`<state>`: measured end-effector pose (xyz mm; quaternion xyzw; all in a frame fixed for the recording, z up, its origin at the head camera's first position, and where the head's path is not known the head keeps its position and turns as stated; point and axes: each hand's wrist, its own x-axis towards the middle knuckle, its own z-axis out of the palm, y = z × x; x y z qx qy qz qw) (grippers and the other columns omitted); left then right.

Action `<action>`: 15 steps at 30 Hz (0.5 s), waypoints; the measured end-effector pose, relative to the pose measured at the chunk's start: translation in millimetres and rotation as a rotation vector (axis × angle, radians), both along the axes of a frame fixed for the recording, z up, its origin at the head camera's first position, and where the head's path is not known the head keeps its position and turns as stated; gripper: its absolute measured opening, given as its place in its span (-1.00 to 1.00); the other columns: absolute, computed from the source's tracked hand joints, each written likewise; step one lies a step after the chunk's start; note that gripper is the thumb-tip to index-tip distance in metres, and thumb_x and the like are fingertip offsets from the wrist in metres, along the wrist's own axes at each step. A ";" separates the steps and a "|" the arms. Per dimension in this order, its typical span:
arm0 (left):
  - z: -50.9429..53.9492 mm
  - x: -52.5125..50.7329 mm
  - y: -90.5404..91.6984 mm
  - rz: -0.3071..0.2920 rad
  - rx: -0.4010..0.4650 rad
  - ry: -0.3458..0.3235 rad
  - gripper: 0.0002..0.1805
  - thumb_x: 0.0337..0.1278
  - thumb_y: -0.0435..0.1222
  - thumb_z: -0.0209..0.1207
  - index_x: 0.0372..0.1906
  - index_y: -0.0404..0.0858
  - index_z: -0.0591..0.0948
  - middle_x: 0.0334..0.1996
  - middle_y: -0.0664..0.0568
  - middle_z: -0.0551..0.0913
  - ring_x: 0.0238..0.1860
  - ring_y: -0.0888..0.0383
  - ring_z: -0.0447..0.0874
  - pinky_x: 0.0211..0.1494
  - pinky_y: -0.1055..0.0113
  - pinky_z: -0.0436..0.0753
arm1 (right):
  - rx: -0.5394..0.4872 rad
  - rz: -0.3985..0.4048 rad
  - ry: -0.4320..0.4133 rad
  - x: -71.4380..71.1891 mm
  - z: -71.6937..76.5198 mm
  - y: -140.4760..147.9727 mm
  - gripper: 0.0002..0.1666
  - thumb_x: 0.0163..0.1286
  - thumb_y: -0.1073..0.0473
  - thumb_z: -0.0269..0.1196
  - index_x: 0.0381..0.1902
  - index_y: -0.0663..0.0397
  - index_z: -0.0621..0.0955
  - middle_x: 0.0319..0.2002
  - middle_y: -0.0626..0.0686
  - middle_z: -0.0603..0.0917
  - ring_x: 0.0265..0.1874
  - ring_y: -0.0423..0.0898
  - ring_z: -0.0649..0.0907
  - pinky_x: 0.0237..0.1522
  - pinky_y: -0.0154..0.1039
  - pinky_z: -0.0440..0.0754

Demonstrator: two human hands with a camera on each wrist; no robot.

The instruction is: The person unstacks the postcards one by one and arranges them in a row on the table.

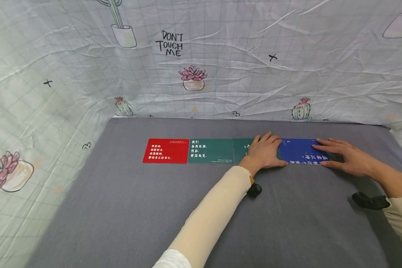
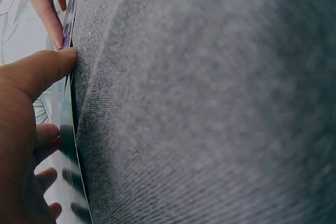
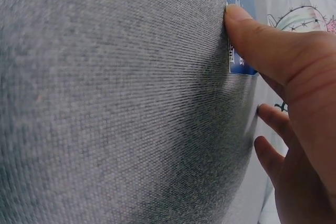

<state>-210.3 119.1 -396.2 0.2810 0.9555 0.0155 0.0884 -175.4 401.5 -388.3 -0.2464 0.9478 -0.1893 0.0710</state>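
Four flat cards form a row: a red card [image 1: 165, 152] at the left, a green card [image 1: 216, 150], another green card [image 1: 240, 150], and a blue card [image 1: 299, 152] at the right. My left hand [image 1: 265, 152] rests over the second green card and hides much of it. Its thumb touches the blue card's lower left corner. On the blue card's right part lies my right hand [image 1: 350, 158], its fingers near the upper edge. In the right wrist view, the right thumb [image 3: 247, 22] presses the blue card's near edge.
A grey cloth [image 1: 137, 208] covers the table under the cards. Behind it hangs a pale curtain [image 1: 234, 74] printed with potted plants. A black wrist strap [image 1: 370, 201] sits on the right wrist, and a small black device [image 1: 254, 190] on the left.
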 end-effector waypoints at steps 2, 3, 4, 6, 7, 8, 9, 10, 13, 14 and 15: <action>1.0 0.8 -0.8 -0.005 -0.002 0.005 -0.12 0.06 0.40 -0.04 0.47 0.17 0.12 0.45 0.36 0.03 0.48 0.27 -0.24 0.45 0.24 -0.11 | -0.006 0.013 -0.002 0.3 1.2 0.6 -0.28 0.26 0.10 0.34 0.35 0.10 0.40 0.40 0.31 0.19 0.34 0.45 0.05 0.23 0.43 -0.11; 1.3 1.2 -1.2 -0.010 -0.001 0.009 -0.12 0.06 0.41 -0.05 0.48 0.17 0.12 0.46 0.36 0.02 0.48 0.27 -0.25 0.45 0.23 -0.11 | -0.015 0.008 -0.006 0.5 1.9 0.6 -0.28 0.25 0.11 0.34 0.35 0.10 0.40 0.40 0.31 0.18 0.34 0.44 0.06 0.23 0.43 -0.10; 1.8 1.7 -1.9 -0.018 0.005 0.013 -0.11 0.07 0.41 -0.06 0.48 0.16 0.11 0.46 0.36 0.01 0.48 0.27 -0.26 0.45 0.22 -0.11 | -0.025 0.002 -0.008 0.7 2.8 0.3 -0.28 0.25 0.13 0.34 0.35 0.10 0.40 0.41 0.32 0.17 0.34 0.44 0.07 0.24 0.42 -0.08; 3.1 3.7 -4.7 -0.039 0.021 0.026 -0.11 0.08 0.41 -0.08 0.49 0.15 0.09 0.47 0.34 -0.01 0.48 0.26 -0.29 0.45 0.21 -0.12 | -0.035 -0.012 -0.006 1.5 5.6 -1.4 -0.28 0.24 0.15 0.34 0.34 0.12 0.40 0.40 0.34 0.16 0.33 0.44 0.10 0.23 0.41 -0.04; 4.4 5.2 -6.7 -0.051 0.033 0.032 -0.11 0.09 0.41 -0.09 0.49 0.14 0.08 0.47 0.33 -0.02 0.48 0.25 -0.29 0.46 0.21 -0.13 | -0.039 -0.020 0.001 2.1 7.5 -2.9 -0.29 0.24 0.16 0.35 0.34 0.14 0.40 0.40 0.35 0.17 0.32 0.45 0.12 0.22 0.41 -0.01; 6.2 7.1 -9.7 -0.066 0.046 0.043 -0.10 0.10 0.40 -0.10 0.50 0.13 0.07 0.48 0.31 -0.03 0.49 0.24 -0.29 0.46 0.21 -0.12 | -0.045 -0.031 0.018 2.7 9.1 -5.2 -0.31 0.24 0.18 0.35 0.31 0.17 0.43 0.38 0.36 0.20 0.30 0.45 0.16 0.21 0.40 0.03; 8.2 9.3 -13.3 -0.082 0.062 0.056 -0.11 0.12 0.39 -0.10 0.50 0.11 0.07 0.48 0.30 -0.03 0.49 0.23 -0.28 0.46 0.21 -0.12 | -0.053 -0.047 0.035 3.9 11.2 -7.6 -0.35 0.24 0.19 0.34 0.27 0.20 0.45 0.36 0.36 0.22 0.29 0.44 0.18 0.21 0.39 0.05; 10.7 12.2 -17.9 -0.097 0.080 0.071 -0.11 0.13 0.38 -0.10 0.50 0.09 0.07 0.49 0.27 -0.02 0.49 0.22 -0.27 0.46 0.21 -0.11 | -0.056 -0.059 0.058 5.3 13.7 -10.4 -0.39 0.25 0.19 0.33 0.24 0.23 0.47 0.34 0.37 0.26 0.27 0.45 0.21 0.20 0.39 0.07; 19.1 24.5 -34.6 -0.141 0.148 0.116 -0.12 0.17 0.34 -0.08 0.50 0.02 0.08 0.49 0.19 0.02 0.49 0.17 -0.23 0.46 0.21 -0.09 | -0.076 -0.108 0.130 13.3 23.4 -19.1 -0.50 0.29 0.18 0.31 0.15 0.25 0.51 0.27 0.37 0.35 0.22 0.43 0.28 0.15 0.38 0.14; 22.0 29.5 -41.0 -0.155 0.176 0.130 -0.12 0.17 0.32 -0.06 0.50 -0.01 0.10 0.48 0.16 0.03 0.49 0.15 -0.21 0.46 0.21 -0.08 | -0.080 -0.127 0.156 16.9 26.6 -21.9 -0.52 0.30 0.17 0.30 0.13 0.24 0.51 0.25 0.36 0.37 0.20 0.42 0.30 0.14 0.38 0.16; 24.9 35.0 -47.4 -0.163 0.202 0.137 -0.12 0.18 0.31 -0.06 0.50 -0.02 0.10 0.48 0.14 0.04 0.49 0.15 -0.22 0.46 0.21 -0.09 | -0.082 -0.146 0.177 21.0 30.2 -24.4 -0.53 0.30 0.17 0.30 0.12 0.23 0.51 0.23 0.34 0.39 0.19 0.41 0.32 0.12 0.38 0.18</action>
